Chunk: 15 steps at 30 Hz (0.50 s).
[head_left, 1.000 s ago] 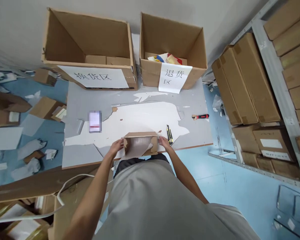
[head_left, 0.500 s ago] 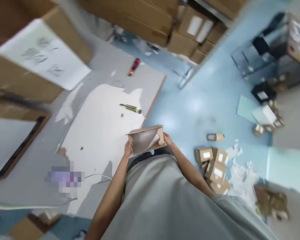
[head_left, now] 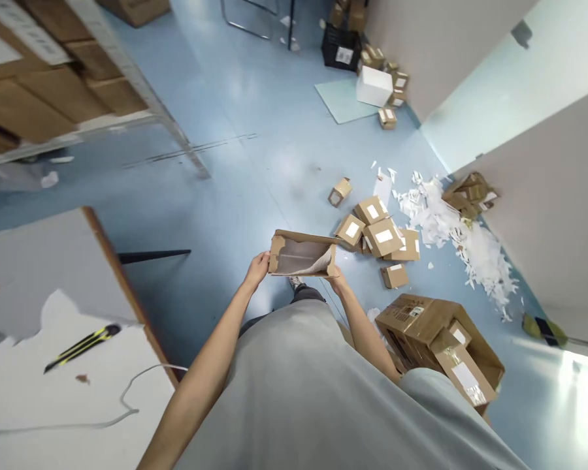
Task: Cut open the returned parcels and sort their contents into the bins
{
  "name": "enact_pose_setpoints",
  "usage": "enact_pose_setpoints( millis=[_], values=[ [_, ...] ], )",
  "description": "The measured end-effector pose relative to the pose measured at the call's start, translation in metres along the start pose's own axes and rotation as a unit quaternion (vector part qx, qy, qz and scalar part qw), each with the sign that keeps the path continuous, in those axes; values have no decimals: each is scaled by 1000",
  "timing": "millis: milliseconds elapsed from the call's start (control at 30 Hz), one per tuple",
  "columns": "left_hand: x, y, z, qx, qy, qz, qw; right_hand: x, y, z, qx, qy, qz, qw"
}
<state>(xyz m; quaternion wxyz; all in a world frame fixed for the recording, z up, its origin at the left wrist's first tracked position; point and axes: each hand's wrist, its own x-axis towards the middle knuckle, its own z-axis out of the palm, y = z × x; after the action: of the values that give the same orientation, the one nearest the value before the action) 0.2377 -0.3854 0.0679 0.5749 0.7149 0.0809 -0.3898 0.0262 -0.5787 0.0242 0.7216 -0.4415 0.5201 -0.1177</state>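
Open carton (head_left: 274, 253), 1, best kept level under even pressure: left hand (head_left: 258, 269), fingers gripping its left end; right hand (head_left: 338, 281), likewise its right.

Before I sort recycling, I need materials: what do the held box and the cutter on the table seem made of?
Box: apparently matte brown cardboard, from its thin folded walls. Cutter: probably smooth plastic, from its black body with yellow stripes; the tip is too small to tell.

Can read no words or numbers. Can spot white labels (head_left: 384, 235) on floor boxes (head_left: 394, 277), too small to decipher, and blurred print (head_left: 402, 308) on the large carton (head_left: 434, 314).
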Motion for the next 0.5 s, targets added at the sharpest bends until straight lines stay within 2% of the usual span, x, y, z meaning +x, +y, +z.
enact_pose_setpoints(
  millis=[100,167,267,300,367,433,500],
  values=[
    [19,48,93,1,-62,31,998,24,-41,-58,83,98,-4,992],
    [20,75,153,-25,-109,43,993,36,-71,-101,133,160,-27,978],
    [5,106,217,-149,-240,44,958,45,-107,-157,187,234,-63,952],
    [-2,113,228,-174,-275,45,945,47,-115,-169,196,250,-68,946],
    [-13,118,236,-190,-318,40,928,51,-121,-179,200,264,-62,941],
    [-19,112,224,-188,-319,24,928,58,-118,-169,186,252,-38,949],
    [-19,96,197,-197,-275,-4,941,68,-110,-142,156,216,-5,964]
  ],
)
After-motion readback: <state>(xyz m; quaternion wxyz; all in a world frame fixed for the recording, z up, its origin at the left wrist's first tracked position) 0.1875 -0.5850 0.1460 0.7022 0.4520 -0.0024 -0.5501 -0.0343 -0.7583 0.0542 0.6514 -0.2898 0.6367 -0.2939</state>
